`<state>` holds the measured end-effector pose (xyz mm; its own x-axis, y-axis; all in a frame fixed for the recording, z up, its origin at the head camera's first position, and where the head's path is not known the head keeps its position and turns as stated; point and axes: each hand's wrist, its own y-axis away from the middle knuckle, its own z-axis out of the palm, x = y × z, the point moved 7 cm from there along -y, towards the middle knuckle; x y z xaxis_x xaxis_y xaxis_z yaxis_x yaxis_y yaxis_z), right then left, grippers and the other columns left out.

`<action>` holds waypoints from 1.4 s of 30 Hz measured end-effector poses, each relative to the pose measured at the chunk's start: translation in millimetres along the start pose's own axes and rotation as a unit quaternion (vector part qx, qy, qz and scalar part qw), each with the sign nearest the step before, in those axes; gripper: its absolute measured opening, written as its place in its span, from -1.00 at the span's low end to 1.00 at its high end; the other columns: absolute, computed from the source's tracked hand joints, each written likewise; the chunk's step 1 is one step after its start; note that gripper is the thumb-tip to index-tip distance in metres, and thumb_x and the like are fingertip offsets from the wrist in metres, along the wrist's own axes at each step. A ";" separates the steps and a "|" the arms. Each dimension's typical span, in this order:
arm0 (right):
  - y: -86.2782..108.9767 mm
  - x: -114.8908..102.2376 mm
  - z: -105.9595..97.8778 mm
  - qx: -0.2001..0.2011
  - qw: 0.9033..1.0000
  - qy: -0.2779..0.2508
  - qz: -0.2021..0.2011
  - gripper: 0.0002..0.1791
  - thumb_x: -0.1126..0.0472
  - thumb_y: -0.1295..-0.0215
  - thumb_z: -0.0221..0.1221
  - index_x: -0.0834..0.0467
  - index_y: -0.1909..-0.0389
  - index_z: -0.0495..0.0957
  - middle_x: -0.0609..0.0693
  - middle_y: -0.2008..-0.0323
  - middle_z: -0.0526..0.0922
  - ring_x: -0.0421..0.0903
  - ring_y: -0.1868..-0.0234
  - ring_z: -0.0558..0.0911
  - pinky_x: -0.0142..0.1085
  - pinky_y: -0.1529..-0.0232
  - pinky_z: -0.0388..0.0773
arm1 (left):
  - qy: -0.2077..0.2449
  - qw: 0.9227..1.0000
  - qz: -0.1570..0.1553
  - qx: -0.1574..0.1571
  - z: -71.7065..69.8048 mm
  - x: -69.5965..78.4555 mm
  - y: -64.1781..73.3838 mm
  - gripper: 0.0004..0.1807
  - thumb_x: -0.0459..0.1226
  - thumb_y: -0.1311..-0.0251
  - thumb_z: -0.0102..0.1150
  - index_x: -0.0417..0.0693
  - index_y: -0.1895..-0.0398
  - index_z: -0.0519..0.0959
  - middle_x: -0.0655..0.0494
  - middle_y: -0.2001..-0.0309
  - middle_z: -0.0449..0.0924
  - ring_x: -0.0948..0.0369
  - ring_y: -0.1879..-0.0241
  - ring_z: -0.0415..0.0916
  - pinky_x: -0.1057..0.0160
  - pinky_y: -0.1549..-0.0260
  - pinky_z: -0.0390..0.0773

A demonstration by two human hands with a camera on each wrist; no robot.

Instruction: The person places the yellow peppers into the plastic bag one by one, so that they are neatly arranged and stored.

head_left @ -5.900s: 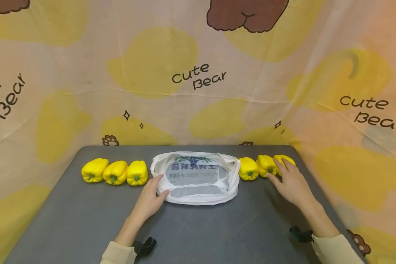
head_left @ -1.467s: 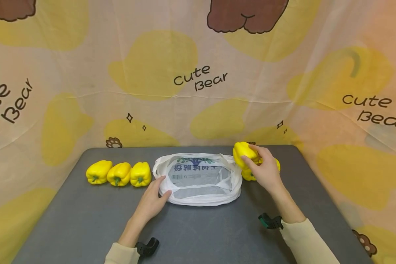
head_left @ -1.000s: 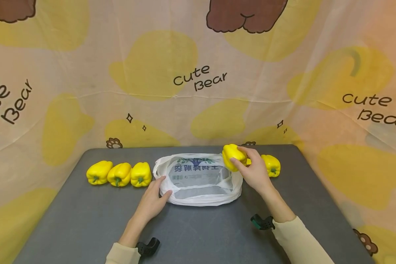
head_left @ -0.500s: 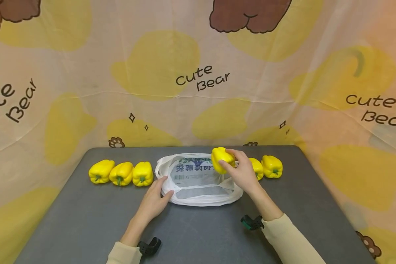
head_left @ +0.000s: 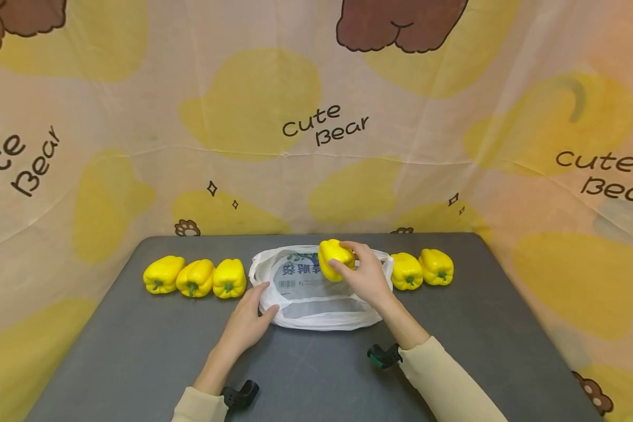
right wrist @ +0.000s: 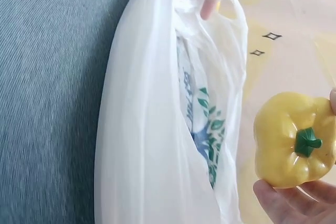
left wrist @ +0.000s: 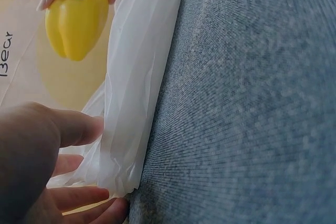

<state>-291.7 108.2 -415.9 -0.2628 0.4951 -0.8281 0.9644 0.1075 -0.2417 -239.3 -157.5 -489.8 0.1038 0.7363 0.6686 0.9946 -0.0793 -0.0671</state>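
A yellow bell pepper (head_left: 334, 259) with a green stem is held by my right hand (head_left: 366, 275), thumb and fingers around it, over the mouth of a white plastic bag (head_left: 322, 321). In the right wrist view the pepper (right wrist: 291, 140) hangs beside the bag's rim, stem toward the camera. The bag's mouth gapes upward, showing blue and green print inside. My left hand (head_left: 248, 319) touches the bag's left end with relaxed fingers. In the left wrist view its thumb (left wrist: 79, 128) lies against the white plastic (left wrist: 136, 66).
Three yellow bell peppers (head_left: 195, 278) stand in a row left of the bag. Two more peppers (head_left: 407, 271) sit close by its right end. All rest on a grey table (head_left: 316, 375) backed by a printed cloth (head_left: 253, 105).
My right hand has reached to the rightmost pepper, lifted it, and carried it leftward over the bag's mouth. Two peppers stay in the right row. My left hand keeps its place at the bag.
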 end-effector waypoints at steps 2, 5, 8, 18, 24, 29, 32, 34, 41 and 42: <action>-1.3 -0.8 5.8 0.000 1.000 -0.003 0.002 -0.37 -0.06 -0.28 0.37 0.12 -0.29 0.53 0.11 -0.19 0.54 0.10 -0.10 0.52 0.00 -0.07 0.56 | 0.002 1.000 0.002 0.000 -0.2 0.8 0.3 -0.32 -0.19 -0.36 0.24 -0.20 -0.48 0.30 -0.27 -0.42 0.30 -0.19 -0.40 0.27 -0.24 -0.36 0.26; -3.9 -2.9 14.6 -0.001 1.000 -0.003 0.003 -0.38 -0.05 -0.27 0.38 0.12 -0.29 0.53 0.11 -0.17 0.55 0.09 -0.08 0.53 -0.01 -0.06 0.56 | 0.003 1.000 0.003 0.002 -0.5 1.1 0.7 -0.32 -0.19 -0.35 0.24 -0.20 -0.48 0.30 -0.28 -0.41 0.31 -0.19 -0.39 0.28 -0.25 -0.36 0.27; -6.9 -5.4 23.1 -0.002 1.000 -0.007 0.003 -0.38 -0.03 -0.25 0.39 0.14 -0.28 0.54 0.13 -0.16 0.56 0.10 -0.08 0.53 0.00 -0.07 0.56 | 0.003 1.000 0.002 0.003 -0.8 0.8 0.7 -0.32 -0.19 -0.35 0.24 -0.20 -0.48 0.30 -0.27 -0.40 0.32 -0.19 -0.39 0.29 -0.25 -0.35 0.27; -14.8 -6.2 52.3 -0.008 1.000 -0.004 -0.001 -0.39 0.04 -0.22 0.42 0.22 -0.23 0.56 0.19 -0.16 0.58 0.14 -0.18 0.53 0.02 -0.22 0.48 | 0.005 1.000 0.009 0.007 -1.5 2.1 0.0 -0.33 -0.19 -0.35 0.25 -0.21 -0.46 0.32 -0.28 -0.39 0.33 -0.20 -0.36 0.31 -0.24 -0.33 0.30; -17.0 -2.0 66.2 -0.016 1.000 -0.003 0.006 -0.39 0.03 -0.23 0.40 0.23 -0.23 0.54 0.20 -0.17 0.58 0.14 -0.17 0.53 0.03 -0.22 0.48 | 0.005 1.000 0.009 0.007 0.1 0.2 -0.4 -0.33 -0.19 -0.35 0.25 -0.20 -0.47 0.32 -0.26 -0.40 0.33 -0.19 -0.37 0.31 -0.23 -0.34 0.30; -20.4 -4.1 74.6 -0.019 1.000 0.001 0.009 -0.39 0.01 -0.25 0.39 0.23 -0.23 0.54 0.19 -0.16 0.58 0.11 -0.12 0.55 0.01 -0.15 0.52 | 0.005 1.000 0.004 0.006 -0.2 0.1 -1.3 -0.32 -0.18 -0.35 0.26 -0.20 -0.47 0.32 -0.26 -0.40 0.33 -0.18 -0.37 0.31 -0.23 -0.34 0.30; -22.8 -6.0 79.8 -0.023 1.000 0.003 0.010 -0.39 0.00 -0.26 0.38 0.23 -0.24 0.54 0.19 -0.16 0.58 0.11 -0.11 0.55 0.00 -0.15 0.52 | 0.006 1.000 0.006 0.006 -0.6 0.8 -2.0 -0.32 -0.17 -0.35 0.26 -0.20 -0.47 0.32 -0.26 -0.40 0.33 -0.18 -0.37 0.31 -0.23 -0.34 0.31; -24.0 -7.0 83.0 -0.026 1.000 0.005 0.013 -0.38 -0.01 -0.26 0.38 0.23 -0.24 0.53 0.19 -0.16 0.58 0.11 -0.12 0.55 0.00 -0.17 0.51 | 0.007 1.000 0.008 0.006 -0.9 1.1 -2.1 -0.33 -0.17 -0.35 0.26 -0.20 -0.47 0.32 -0.25 -0.40 0.33 -0.17 -0.37 0.31 -0.23 -0.34 0.31; -25.7 -4.7 95.0 -0.041 0.999 0.000 0.035 -0.37 0.00 -0.27 0.37 0.23 -0.27 0.52 0.21 -0.20 0.56 0.14 -0.17 0.53 0.01 -0.21 0.49 | 0.007 1.000 0.010 0.008 -1.1 0.7 -0.6 -0.34 -0.19 -0.35 0.26 -0.21 -0.45 0.34 -0.24 -0.39 0.35 -0.17 -0.37 0.32 -0.22 -0.33 0.32; -26.1 -4.0 96.6 -0.043 0.998 0.000 0.037 -0.37 0.00 -0.27 0.38 0.22 -0.27 0.51 0.21 -0.21 0.56 0.14 -0.17 0.53 0.01 -0.22 0.49 | 0.006 1.000 0.011 0.008 -1.1 0.5 -0.4 -0.34 -0.19 -0.35 0.26 -0.21 -0.45 0.34 -0.24 -0.39 0.35 -0.16 -0.37 0.33 -0.22 -0.33 0.33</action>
<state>-318.8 20.2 -455.2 -0.1906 0.5038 -0.8426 0.9802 0.1446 -0.1352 -239.7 -157.8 -488.7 0.1251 0.7263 0.6758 0.9921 -0.0841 -0.0933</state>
